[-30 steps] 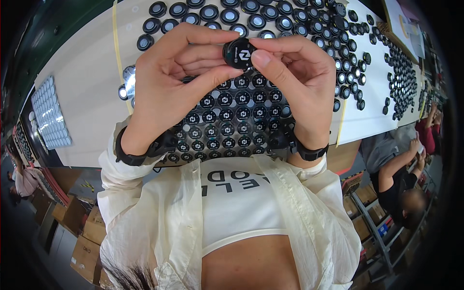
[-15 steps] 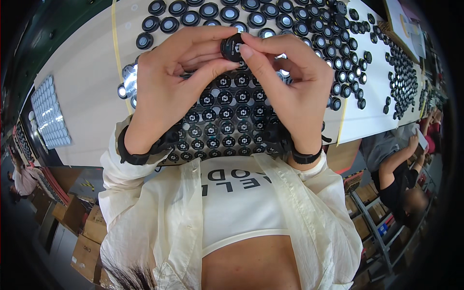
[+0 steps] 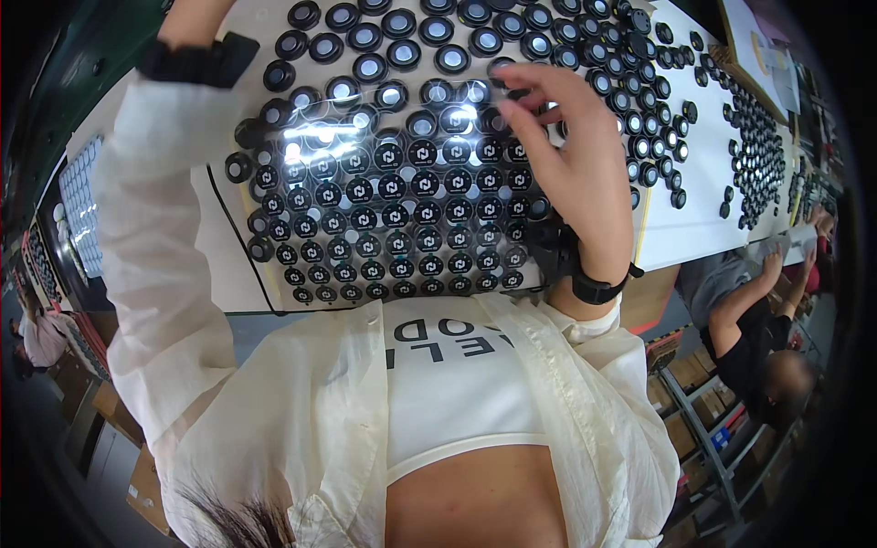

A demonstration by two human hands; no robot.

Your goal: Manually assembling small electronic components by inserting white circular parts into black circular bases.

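Observation:
My right hand (image 3: 575, 142) hovers over the far part of the table, thumb and forefinger apart. Its fingertips are at a black round disc (image 3: 501, 67), partly hidden by them. Nothing shows gripped between the fingers, which are slightly blurred. Of my left hand (image 3: 195, 16) only the part by the wrist shows at the upper left; its fingers are outside the picture. In front of me lies a glossy clear plastic tray (image 3: 306, 146) with rows of black discs bearing a pale printed mark (image 3: 395, 216).
Loose black discs with silvery centres (image 3: 400, 55) spread across the far side and right. More cluster on a white surface (image 3: 699, 187) farther right. A sheet of pale round pieces (image 3: 82, 196) lies at the left. Another person (image 3: 754, 310) sits at the right.
Both hands held a black disc together over the tray; they have parted. My left arm has swung to the upper left, my right hand slightly right, and no disc shows between them.

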